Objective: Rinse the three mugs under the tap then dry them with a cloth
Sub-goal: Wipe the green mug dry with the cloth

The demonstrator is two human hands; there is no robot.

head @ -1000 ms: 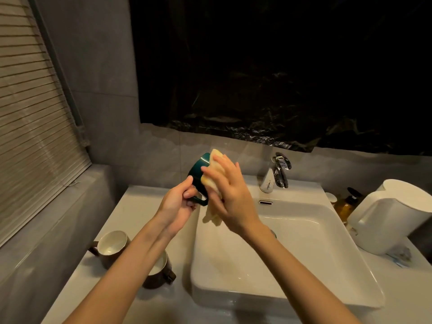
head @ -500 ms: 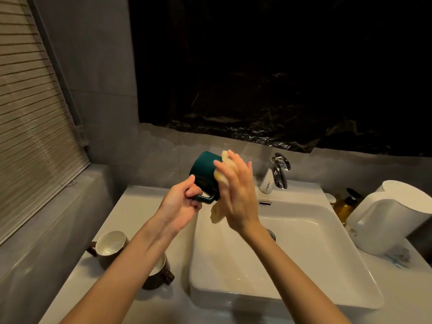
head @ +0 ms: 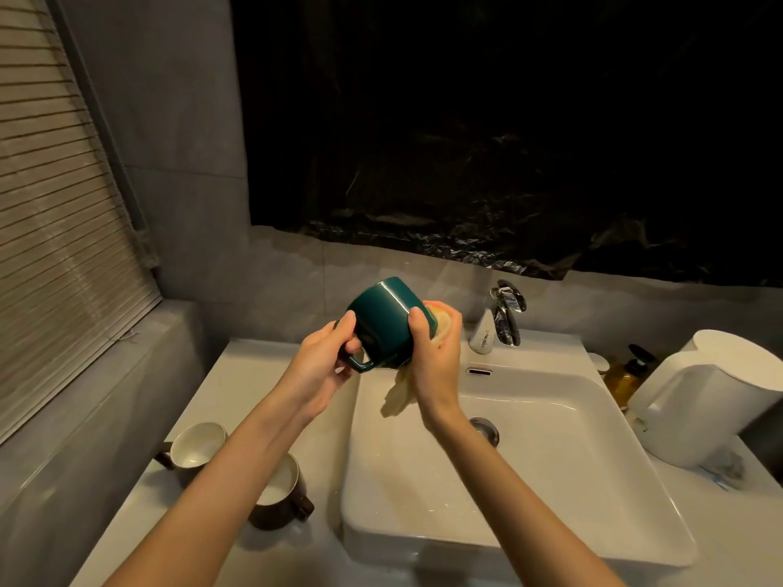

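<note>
A person stands at a white basin (head: pixel 551 540) in a dim washroom, holding a green mug (head: pixel 383 322) in the air above the basin's far left corner, clear of the table. The mug is tipped on its side, base pointing up and to the far left, handle hanging low toward the camera. The left hand (head: pixel 322 366) has its grip closed on the handle, thumb laid along the mug's wall. The right hand (head: pixel 436 358) takes the mug's mouth end, thumb on the outer wall and its grip folded round a pale yellow cloth (head: pixel 398 394) pressed against the rim; a loose tail of the cloth hangs below the mug over the basin. Whether the fingers reach inside the mug cannot be told.

The chrome tap (head: pixel 506 311) stands at the far edge of the basin, right of the hands and apart from them. On the table to the left, two brown mugs with white insides stand upright: the far brown mug (head: pixel 197 446) near the wall ledge, the near brown mug (head: pixel 279 497) just beside the basin, partly hidden by the left forearm. A white kettle (head: pixel 712 400) and an amber pump bottle (head: pixel 627 374) sit at right
</note>
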